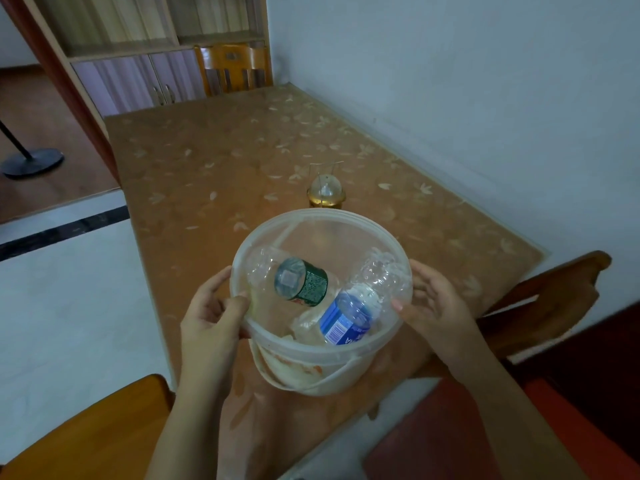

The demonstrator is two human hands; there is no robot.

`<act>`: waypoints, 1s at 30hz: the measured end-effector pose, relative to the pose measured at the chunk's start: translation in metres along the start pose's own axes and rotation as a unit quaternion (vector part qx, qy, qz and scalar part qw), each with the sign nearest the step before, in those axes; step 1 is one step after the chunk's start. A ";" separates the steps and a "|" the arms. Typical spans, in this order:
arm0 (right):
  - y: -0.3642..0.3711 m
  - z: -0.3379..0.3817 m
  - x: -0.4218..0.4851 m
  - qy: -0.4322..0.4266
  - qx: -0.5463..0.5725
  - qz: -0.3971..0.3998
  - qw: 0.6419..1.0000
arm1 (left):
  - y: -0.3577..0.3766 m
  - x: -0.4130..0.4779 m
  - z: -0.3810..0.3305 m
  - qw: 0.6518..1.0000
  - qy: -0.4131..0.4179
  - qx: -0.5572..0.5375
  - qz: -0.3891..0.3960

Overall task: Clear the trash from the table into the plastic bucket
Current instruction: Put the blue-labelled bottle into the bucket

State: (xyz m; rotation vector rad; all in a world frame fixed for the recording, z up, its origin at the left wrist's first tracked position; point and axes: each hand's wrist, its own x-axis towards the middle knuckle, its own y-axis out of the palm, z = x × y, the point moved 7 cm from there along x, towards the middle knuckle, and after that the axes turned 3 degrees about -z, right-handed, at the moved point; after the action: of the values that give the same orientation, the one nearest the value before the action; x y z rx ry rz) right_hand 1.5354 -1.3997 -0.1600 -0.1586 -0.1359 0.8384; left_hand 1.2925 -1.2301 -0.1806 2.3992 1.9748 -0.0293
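Tabletop [214,161] mostly bare, bucket [322,351] seemingly overhanging edge

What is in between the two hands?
The plastic bucket, seen in the head view. The left hand and right hand hold its sides. A green-label bottle and blue-label bottle lie inside.

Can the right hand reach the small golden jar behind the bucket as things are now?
Probably not yet: the right hand is holding the bucket, which stands between it and the golden jar. Nothing else blocks it.
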 end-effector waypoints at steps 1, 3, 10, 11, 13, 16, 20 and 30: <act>-0.005 -0.001 -0.007 -0.004 0.002 -0.003 1.000 | 0.001 -0.007 0.000 1.000 0.002 0.002 0.006; -0.014 -0.001 -0.023 -0.008 0.007 -0.006 1.000 | 0.002 -0.024 -0.001 1.000 0.009 0.005 0.017; -0.056 -0.008 -0.107 -0.019 0.028 -0.030 0.999 | 0.010 -0.100 -0.012 0.996 0.042 0.038 0.064; -0.063 -0.009 -0.121 -0.020 0.029 -0.035 0.999 | 0.012 -0.112 -0.014 0.995 0.049 0.047 0.072; -0.077 -0.012 -0.149 -0.022 0.032 -0.049 0.998 | 0.015 -0.138 -0.017 0.992 0.062 0.064 0.086; -0.095 -0.016 -0.192 -0.025 0.041 -0.064 0.997 | 0.018 -0.176 -0.016 0.986 0.074 0.095 0.112; -0.122 -0.034 -0.242 0.000 0.056 -0.091 0.994 | 0.022 -0.222 0.003 0.979 0.062 0.119 0.153; -0.153 -0.133 -0.324 0.107 0.086 -0.135 0.981 | 0.064 -0.288 0.098 0.943 0.041 0.199 0.264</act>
State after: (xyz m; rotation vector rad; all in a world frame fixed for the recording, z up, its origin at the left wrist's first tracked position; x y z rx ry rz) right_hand 1.4563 -1.7541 -0.2798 -0.0642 0.1152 0.5551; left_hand 1.3008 -1.5288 -0.2668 3.1574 1.3840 -0.3494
